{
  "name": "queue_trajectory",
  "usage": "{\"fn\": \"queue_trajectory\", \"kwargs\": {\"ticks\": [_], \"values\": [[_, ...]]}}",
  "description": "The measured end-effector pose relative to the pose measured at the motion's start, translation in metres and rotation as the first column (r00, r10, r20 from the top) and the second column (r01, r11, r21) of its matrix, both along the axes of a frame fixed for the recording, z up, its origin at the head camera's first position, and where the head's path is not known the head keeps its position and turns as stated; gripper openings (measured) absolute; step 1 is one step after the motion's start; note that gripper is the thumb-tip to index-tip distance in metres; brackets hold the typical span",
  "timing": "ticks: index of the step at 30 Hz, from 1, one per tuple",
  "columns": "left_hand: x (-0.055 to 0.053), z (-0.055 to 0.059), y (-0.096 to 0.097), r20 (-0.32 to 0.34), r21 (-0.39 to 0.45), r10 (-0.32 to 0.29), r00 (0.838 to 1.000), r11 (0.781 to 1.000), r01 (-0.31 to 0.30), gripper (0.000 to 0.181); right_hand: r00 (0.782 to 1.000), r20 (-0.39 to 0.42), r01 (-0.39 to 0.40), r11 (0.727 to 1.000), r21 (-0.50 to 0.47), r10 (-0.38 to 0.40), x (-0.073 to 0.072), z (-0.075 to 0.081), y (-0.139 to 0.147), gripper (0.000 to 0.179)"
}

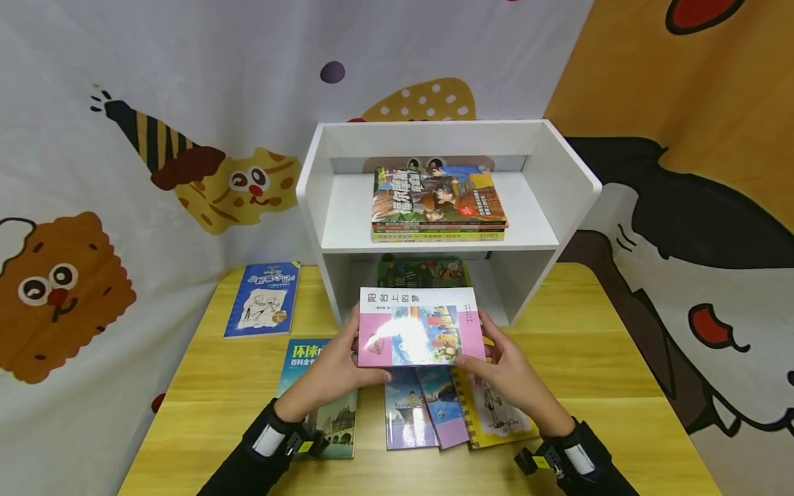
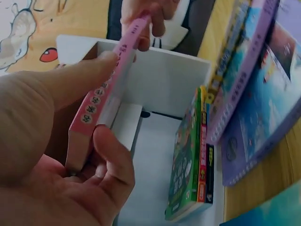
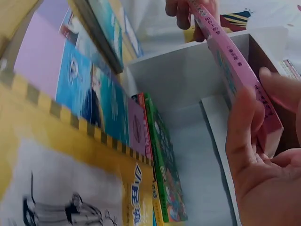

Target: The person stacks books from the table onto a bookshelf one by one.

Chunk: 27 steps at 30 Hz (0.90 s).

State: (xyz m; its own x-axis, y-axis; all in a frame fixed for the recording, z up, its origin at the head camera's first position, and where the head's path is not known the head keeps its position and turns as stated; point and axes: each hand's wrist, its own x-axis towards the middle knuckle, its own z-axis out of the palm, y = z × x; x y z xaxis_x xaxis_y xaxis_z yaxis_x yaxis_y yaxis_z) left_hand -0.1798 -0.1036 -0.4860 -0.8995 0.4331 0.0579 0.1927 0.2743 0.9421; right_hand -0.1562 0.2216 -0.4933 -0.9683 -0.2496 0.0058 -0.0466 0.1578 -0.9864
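Observation:
A pink and white paperback book (image 1: pixel 375 320) is held level in front of the white shelf's lower compartment, its glossy cover facing up. My left hand (image 1: pixel 329 379) grips its left end, thumb along the near edge. At the other end my right hand (image 1: pixel 511 372) grips it, thumb at the near right corner. The left wrist view shows the book's pink spine (image 2: pixel 101 89) between thumb and fingers. Below the held book, two blue-purple books (image 1: pixel 409 420) and a yellow book (image 1: pixel 502 417) lie overlapping on the table, their far ends hidden.
The two-tier white shelf (image 1: pixel 434 239) carries a stack of comic-style books (image 1: pixel 440 200) on top. Inside its lower compartment lies a small stack with a green book (image 1: pixel 424 272) uppermost. On the wooden table (image 1: pixel 205 393), a blue book (image 1: pixel 263 300) and a teal book (image 1: pixel 335 420) lie left.

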Motion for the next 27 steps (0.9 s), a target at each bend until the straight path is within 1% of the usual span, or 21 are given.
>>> {"fn": "queue_trajectory", "kwargs": {"ticks": [3,6,8,11,15,17,19,22,25,27], "values": [[-0.003,-0.001,-0.001,-0.010,-0.011,-0.007,1.000,1.000,0.007,0.123,1.000,0.028,0.000,0.998,0.065,-0.002,-0.004,-0.002,0.001,0.107],[-0.008,-0.002,-0.002,-0.041,-0.024,-0.010,0.999,1.000,0.009,0.120,1.000,-0.004,0.019,0.989,0.144,-0.019,-0.008,-0.005,0.001,0.114],[-0.013,-0.005,-0.001,-0.058,-0.030,-0.016,0.998,0.999,0.014,0.120,0.999,-0.041,0.038,0.984,0.177,-0.031,-0.013,-0.008,0.001,0.115],[-0.022,-0.009,0.002,-0.080,-0.041,-0.026,0.996,0.999,0.023,0.118,0.997,-0.063,0.061,0.975,0.215,-0.048,-0.021,-0.013,0.004,0.115],[-0.035,-0.018,0.005,-0.116,-0.087,-0.030,0.993,0.996,0.020,0.118,0.996,-0.083,0.033,0.963,0.266,-0.011,-0.038,-0.021,0.009,0.112],[-0.042,-0.022,0.007,-0.138,-0.114,-0.025,0.990,0.993,0.010,0.115,0.994,-0.105,0.006,0.959,0.282,0.024,-0.047,-0.025,0.012,0.109],[-0.049,-0.027,0.009,-0.155,-0.136,-0.021,0.988,0.991,0.000,0.108,0.992,-0.118,-0.009,0.955,0.298,0.046,-0.055,-0.029,0.014,0.105],[-0.057,-0.035,0.012,-0.132,-0.159,-0.012,0.991,0.987,-0.009,0.099,0.991,-0.117,-0.030,0.948,0.316,0.070,-0.063,-0.034,0.017,0.101],[-0.061,-0.040,0.013,-0.086,-0.196,0.002,0.996,0.980,-0.019,0.094,0.994,-0.086,-0.034,0.941,0.337,0.066,-0.069,-0.039,0.019,0.098],[-0.061,-0.042,0.012,-0.052,-0.220,0.021,0.998,0.975,-0.032,0.090,0.997,-0.057,-0.034,0.940,0.340,0.057,-0.072,-0.042,0.020,0.092]]}}
